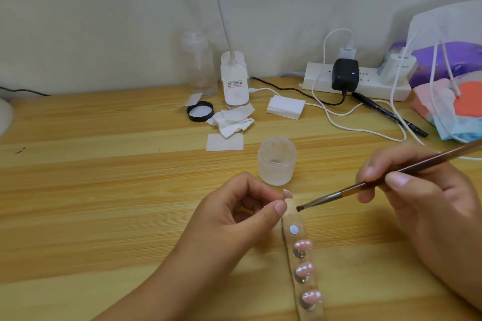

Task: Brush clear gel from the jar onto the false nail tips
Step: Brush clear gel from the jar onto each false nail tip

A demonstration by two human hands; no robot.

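So that its face is lifted off the desk (104, 190) toward the bristles, a single pink false nail tip (287, 194) is pinched between thumb and forefinger of the left hand (234, 216), while the brush (427, 163) is gripped pen-fashion in the right hand (430, 195), its dark bristle end held just beside that tip at four o'clock. The open frosted gel jar (277, 161) is kept near at twelve o'clock of the pinched tip, presumably for easy reloading. The clear holder strip (297, 220), bearing three more pink tips (303, 270), is laid at six o'clock, and the black lid (200, 111) is parked at eleven o'clock of the jar.
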